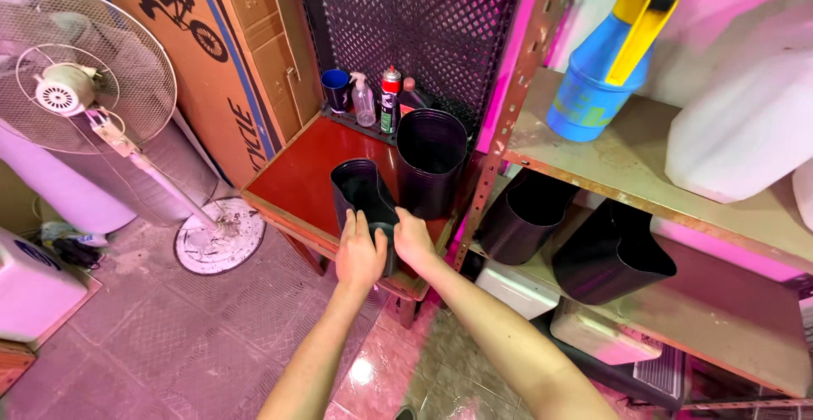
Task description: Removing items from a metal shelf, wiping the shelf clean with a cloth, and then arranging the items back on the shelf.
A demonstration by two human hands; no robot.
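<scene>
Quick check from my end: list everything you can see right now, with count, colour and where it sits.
Soft black pot: 1, black, front of the red table, squeezed between both hands.
Upright black pot: 1, black, on the table behind it.
Red table: 1, red top, centre.
Cup: 1, dark blue, back of the table.
Pump bottle: 1, clear, beside the cup.
Spray can: 1, red cap, beside the pump bottle.
Shelf pots: 2, black, tilted on the lower shelf, right.
Sprayer: 1, blue and yellow, upper shelf.
Jug: 1, white, upper shelf.
Fan: 1, white, on the floor, left.
Cardboard box: 1, brown, behind the fan.
Left hand: on the soft pot's near wall.
Right hand: on the pot's right side.
</scene>
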